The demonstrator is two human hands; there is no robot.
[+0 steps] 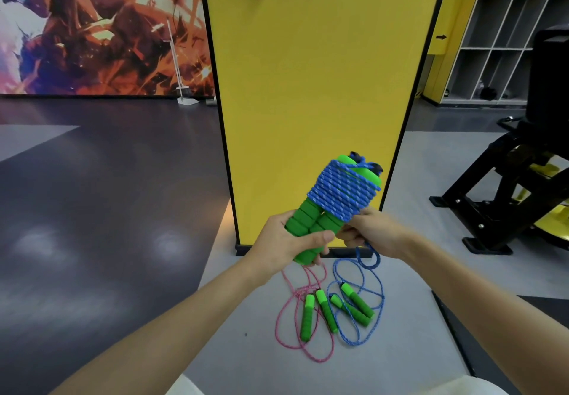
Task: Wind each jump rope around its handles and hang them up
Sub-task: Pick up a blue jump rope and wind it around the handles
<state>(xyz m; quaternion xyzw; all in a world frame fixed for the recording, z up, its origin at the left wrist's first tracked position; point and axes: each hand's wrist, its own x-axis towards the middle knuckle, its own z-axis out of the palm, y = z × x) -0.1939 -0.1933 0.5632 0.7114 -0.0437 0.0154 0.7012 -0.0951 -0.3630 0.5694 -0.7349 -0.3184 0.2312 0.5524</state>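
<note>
Hands: left hand (284, 242) grips green handles (311, 224), right hand (372, 231) pinches blue rope (345, 188).

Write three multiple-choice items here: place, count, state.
1. Where do the pink jump rope and the loose blue jump rope lie? A on the floor before the yellow panel; B on a bench; C in shelves.
2. How many green handles lie there? A two; B four; C six.
3. The held blue rope is: A unwound; B partly wound, tail hanging; C hung up.
A: both lie at the panel's foot. B: two pairs show. B: coils cover the held handles' top; the right hand holds the tail.
</note>
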